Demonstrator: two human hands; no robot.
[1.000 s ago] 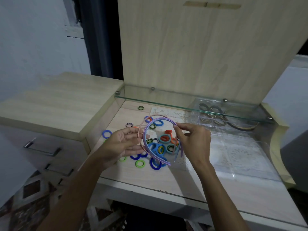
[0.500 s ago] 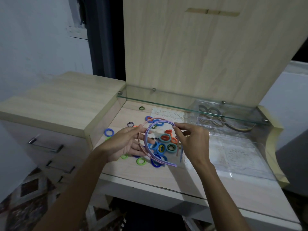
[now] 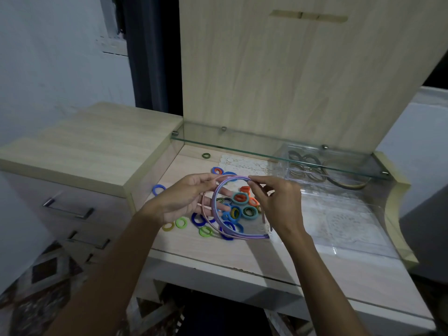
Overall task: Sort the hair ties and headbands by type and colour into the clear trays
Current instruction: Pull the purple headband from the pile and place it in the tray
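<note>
Headbands, a purple headband (image 3: 216, 215) and a pink headband (image 3: 205, 214) nested just beside it, were held up between both hands over the dressing table (image 3: 242, 253). Both arms reached in from the lower edge, forearms angled toward each other. The left hand (image 3: 186, 200) lay palm-up behind the bands, its thumb and fingertips pinching the top of the arcs on the left, the other fingers stretched out straight under the loop. The right hand (image 3: 278, 202) came in from the other side with its back toward me, wrist bent, thumb and forefinger pinching the top of the purple band, the remaining fingers curled loosely below. The bands' open ends pointed down and to the right, close above the tabletop.

Under the hands lay a heap of hair ties (image 3: 238, 209), blue, teal, orange and green, with a lone blue hair tie (image 3: 158, 189) off to the left by the drawer unit (image 3: 84, 151). To the right sat the clear trays (image 3: 339, 209); the far one, under a glass shelf (image 3: 266, 152), held dark rings I could not make out well.
</note>
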